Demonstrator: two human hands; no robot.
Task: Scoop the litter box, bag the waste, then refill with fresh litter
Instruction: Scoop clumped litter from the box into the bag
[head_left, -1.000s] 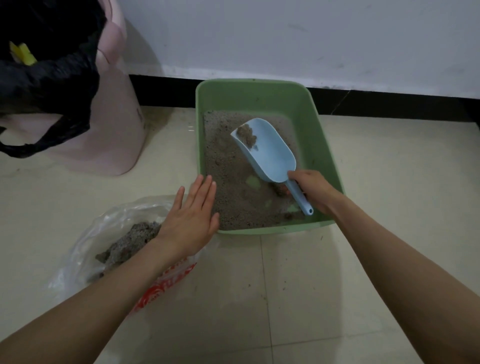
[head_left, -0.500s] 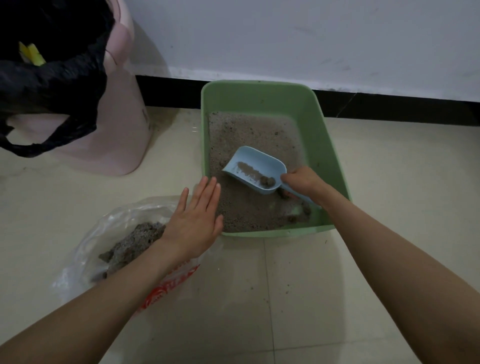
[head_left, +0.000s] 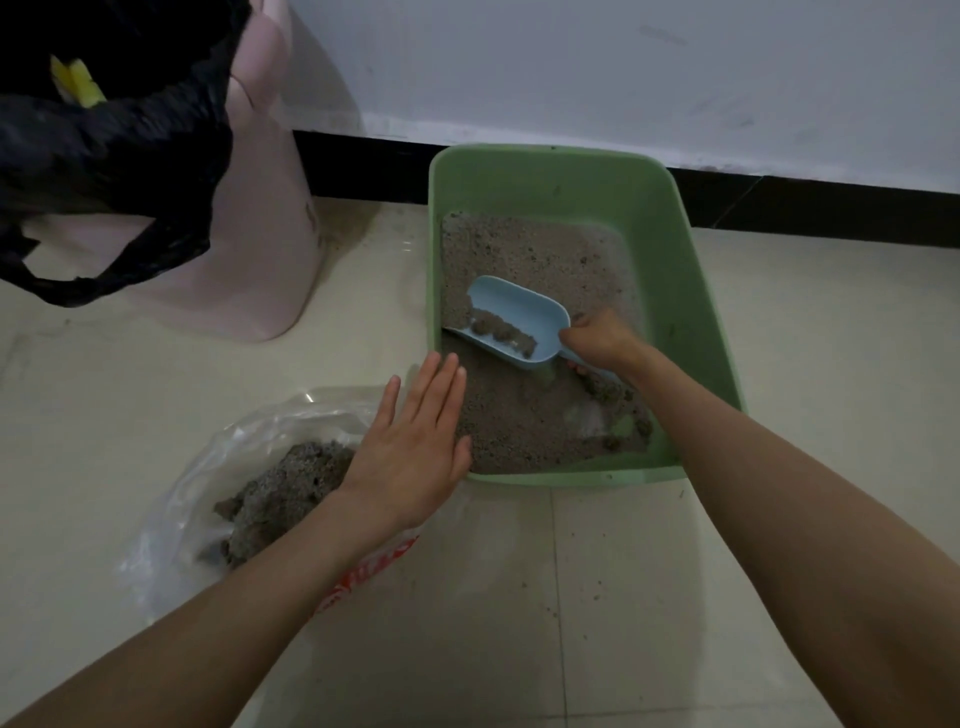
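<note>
Head view: you are in the middle of the scooping, by the look of it. Your right hand (head_left: 602, 340) grips the handle of the blue scoop (head_left: 511, 325), which sits low over the litter in the green box (head_left: 670, 260), mouth turned to your left. A line of brownish clumps (head_left: 501, 332) lies along the scoop's lower edge, so this load is picked up but not yet bagged. Your left hand (head_left: 415, 452) is flat, fingers straight and together, holding nothing; it lies over the box's near left corner and the edge of the clear bag (head_left: 208, 467), though whether it presses on either cannot be told.

Done so far: the bag on the floor just left of the box already holds a grey heap of waste (head_left: 280, 493). Left to do: a few dark lumps (head_left: 610, 395) remain in the litter near your right wrist, and a bare patch of green floor shows at the near right of the box, so the litter is thin. The bag lies open, untied. No fresh litter supply is visible here, so the refill has not begun. The pink bin (head_left: 249, 234) with its black liner (head_left: 104, 156) stands well to the left, apart from the work
</note>
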